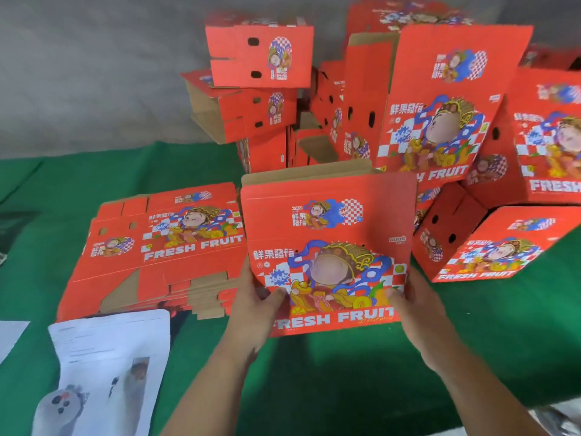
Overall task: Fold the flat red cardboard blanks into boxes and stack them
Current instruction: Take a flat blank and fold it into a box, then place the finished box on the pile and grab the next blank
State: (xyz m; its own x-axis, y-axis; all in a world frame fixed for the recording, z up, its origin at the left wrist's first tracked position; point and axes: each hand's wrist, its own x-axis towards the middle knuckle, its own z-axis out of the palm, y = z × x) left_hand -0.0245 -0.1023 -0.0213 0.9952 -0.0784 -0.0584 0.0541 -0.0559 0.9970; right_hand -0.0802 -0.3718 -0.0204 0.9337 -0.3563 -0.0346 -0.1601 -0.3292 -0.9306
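Observation:
I hold a red "FRESH FRUIT" box [327, 247] in the middle of the view, printed face toward me, brown inner flap showing along its top edge. My left hand [254, 306] grips its lower left edge with the thumb on the front. My right hand [415, 306] grips its lower right edge the same way. A stack of flat red blanks [157, 250] lies on the green cloth to the left. Folded red boxes [261, 55] are piled at the back and right, with one large box [440, 99] standing behind the held one.
The green tablecloth [345, 372] covers the table. Printed white paper sheets [110, 366] lie at the lower left. A grey wall [94, 73] rises behind. A folded box [490, 243] lies tilted close to my right hand.

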